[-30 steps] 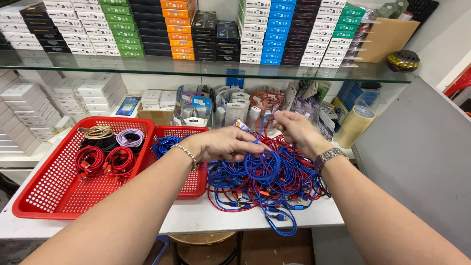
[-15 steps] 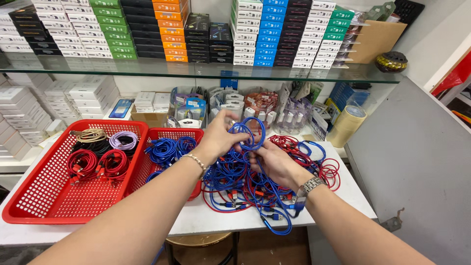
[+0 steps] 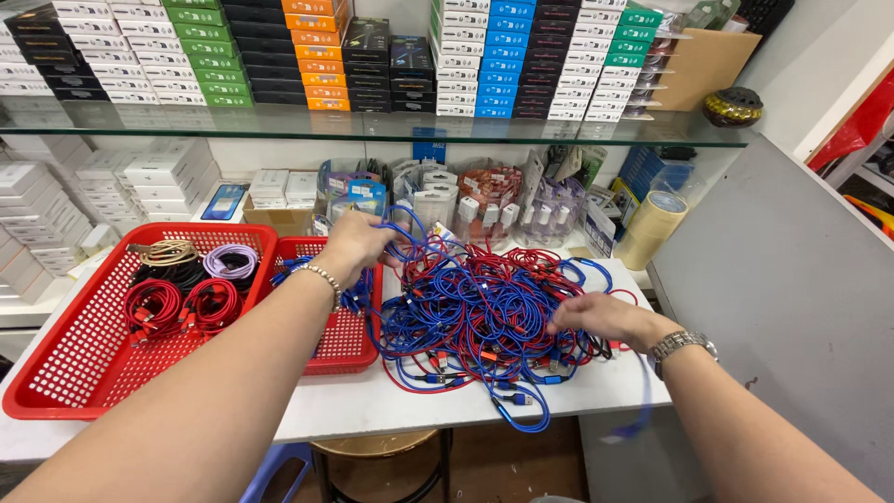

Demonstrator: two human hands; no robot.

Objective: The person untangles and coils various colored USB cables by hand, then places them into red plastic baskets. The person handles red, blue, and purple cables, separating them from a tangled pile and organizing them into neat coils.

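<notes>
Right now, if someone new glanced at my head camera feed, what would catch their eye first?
First, the big tangled heap of blue and red cables in the middle of the white table, with the left hand lifting a blue loop at its upper left edge and the right hand resting on its right side. Next, the large red basket at left, holding neatly coiled cables. Above, stacked colourful boxes line the glass shelf.

Above you, stacked small cardboard boxes in white, green, orange, black and blue fill the glass shelf; clear blister packs stand below.
</notes>
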